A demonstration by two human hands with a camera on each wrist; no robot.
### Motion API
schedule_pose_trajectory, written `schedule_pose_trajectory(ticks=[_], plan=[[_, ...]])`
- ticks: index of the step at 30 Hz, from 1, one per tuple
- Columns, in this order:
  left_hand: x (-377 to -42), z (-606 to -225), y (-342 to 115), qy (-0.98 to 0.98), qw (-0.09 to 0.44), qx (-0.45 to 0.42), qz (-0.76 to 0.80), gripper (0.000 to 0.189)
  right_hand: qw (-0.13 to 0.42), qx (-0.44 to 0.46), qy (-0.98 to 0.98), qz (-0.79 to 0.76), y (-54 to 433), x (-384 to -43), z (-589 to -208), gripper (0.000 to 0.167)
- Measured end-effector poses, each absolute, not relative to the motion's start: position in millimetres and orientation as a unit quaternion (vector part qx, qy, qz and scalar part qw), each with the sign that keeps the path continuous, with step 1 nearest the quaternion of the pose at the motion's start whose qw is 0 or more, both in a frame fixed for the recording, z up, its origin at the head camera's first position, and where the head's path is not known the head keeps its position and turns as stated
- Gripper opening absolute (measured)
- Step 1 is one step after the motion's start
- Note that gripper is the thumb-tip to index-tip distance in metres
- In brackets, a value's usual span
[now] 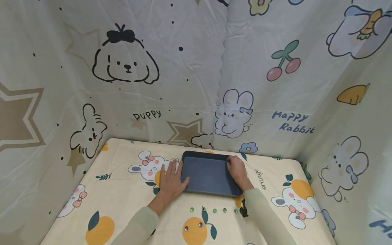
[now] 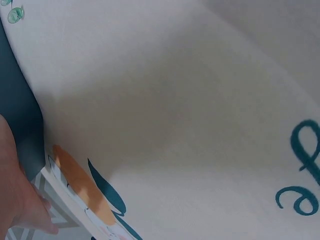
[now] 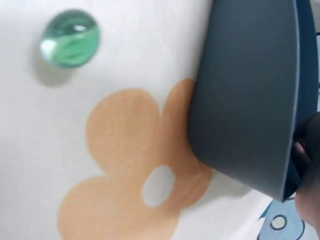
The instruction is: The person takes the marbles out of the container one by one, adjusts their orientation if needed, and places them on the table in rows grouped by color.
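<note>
A dark grey rectangular tray (image 1: 208,174) lies on the patterned cloth near the back of the table. At its right rim my right hand (image 1: 239,172) grips the edge, fingers curled over it; the right wrist view shows that hand only partly, beside the tray's side wall (image 3: 245,95). Against the left side of the tray rests my left hand (image 1: 172,180), fingers spread and straight. In the left wrist view, part of the left hand (image 2: 20,195) appears beside the tray's dark corner (image 2: 22,110).
Several green glass marbles (image 1: 214,211) sit in a row in front of the tray; one marble (image 3: 71,39) shows large in the right wrist view. Closer to me, two darker marbles (image 1: 200,225) lie on a printed orange. Printed fabric walls (image 1: 190,112) surround the table.
</note>
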State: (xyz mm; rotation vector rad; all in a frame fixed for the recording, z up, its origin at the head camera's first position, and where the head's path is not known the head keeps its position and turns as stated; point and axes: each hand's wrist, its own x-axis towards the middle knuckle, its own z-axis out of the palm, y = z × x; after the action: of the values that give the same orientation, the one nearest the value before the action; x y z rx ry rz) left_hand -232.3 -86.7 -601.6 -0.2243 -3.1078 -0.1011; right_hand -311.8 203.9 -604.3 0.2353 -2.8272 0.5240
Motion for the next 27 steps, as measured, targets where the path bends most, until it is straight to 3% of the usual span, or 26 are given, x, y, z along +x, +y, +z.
schedule_pose_trajectory(ticks=[8, 17, 27], plan=[[-233, -603, -87, -0.997, 0.014, -0.072, -0.036, 0.083, 0.139, 0.068, -0.946, 0.286, 200, -283, -586, 0.009], [-233, -603, -87, -0.996, 0.016, -0.074, -0.038, 0.083, 0.131, 0.088, -0.899, 0.408, 194, -217, -580, 0.011], [-232, -604, -86, -0.996, 0.017, -0.075, -0.039, 0.083, 0.068, 0.113, -0.895, 0.425, 182, -152, -577, 0.016]])
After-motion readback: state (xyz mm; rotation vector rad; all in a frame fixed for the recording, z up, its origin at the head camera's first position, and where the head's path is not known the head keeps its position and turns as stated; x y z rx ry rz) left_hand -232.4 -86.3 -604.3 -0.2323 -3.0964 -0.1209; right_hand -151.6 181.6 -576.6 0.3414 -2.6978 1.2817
